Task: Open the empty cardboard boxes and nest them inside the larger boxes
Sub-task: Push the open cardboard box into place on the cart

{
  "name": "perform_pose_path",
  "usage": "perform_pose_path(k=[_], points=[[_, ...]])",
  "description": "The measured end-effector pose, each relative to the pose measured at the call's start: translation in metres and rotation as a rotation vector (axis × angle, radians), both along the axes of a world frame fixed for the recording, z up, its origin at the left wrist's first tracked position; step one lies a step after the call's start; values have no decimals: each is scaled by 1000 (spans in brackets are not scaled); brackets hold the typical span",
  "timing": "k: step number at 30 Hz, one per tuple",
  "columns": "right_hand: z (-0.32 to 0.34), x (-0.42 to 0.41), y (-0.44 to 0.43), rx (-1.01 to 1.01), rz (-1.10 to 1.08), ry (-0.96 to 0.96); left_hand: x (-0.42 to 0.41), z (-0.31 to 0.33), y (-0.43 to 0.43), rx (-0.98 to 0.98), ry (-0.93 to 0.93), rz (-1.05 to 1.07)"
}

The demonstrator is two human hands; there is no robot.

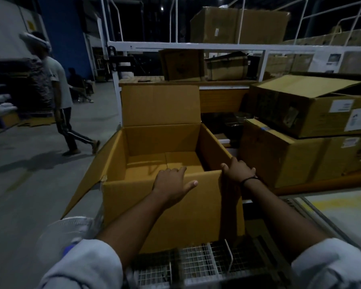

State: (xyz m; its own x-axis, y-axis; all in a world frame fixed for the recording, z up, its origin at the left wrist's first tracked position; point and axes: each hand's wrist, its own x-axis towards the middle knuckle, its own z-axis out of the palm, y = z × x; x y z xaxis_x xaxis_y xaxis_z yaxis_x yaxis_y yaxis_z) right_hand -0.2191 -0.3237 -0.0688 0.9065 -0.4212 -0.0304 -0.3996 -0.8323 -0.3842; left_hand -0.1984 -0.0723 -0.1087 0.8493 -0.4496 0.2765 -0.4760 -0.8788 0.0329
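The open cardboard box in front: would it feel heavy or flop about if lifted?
Probably light: the open cardboard box looks empty inside. Its flaps may swing; the left one looks torn at the fold. Thin walls might flex where the right hand grips the corner.

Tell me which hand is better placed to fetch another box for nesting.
Probably the right hand: it grips the near right corner of the open box, beside the stacked boxes. The left hand rests on the near rim, farther from them.
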Motion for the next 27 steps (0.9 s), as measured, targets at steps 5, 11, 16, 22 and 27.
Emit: perform_pose_path(k=[5, 11, 16, 22, 27], points=[[-10, -14, 32, -263, 29, 2, -1, 3, 31, -15, -14, 38], [-26, -29, 91, -381, 394, -142, -8, -5, 62, -100, -68, 37], [-39, -35, 140, -482, 645, -223, -19, -22, 77, -105, -186, 24], [-53, -29, 159, -554, 644, -292, -17, -29, 88, 16, -226, 62], [-63, -26, 155, -583, 623, -372, -14, -33, 89, 45, -239, 81]])
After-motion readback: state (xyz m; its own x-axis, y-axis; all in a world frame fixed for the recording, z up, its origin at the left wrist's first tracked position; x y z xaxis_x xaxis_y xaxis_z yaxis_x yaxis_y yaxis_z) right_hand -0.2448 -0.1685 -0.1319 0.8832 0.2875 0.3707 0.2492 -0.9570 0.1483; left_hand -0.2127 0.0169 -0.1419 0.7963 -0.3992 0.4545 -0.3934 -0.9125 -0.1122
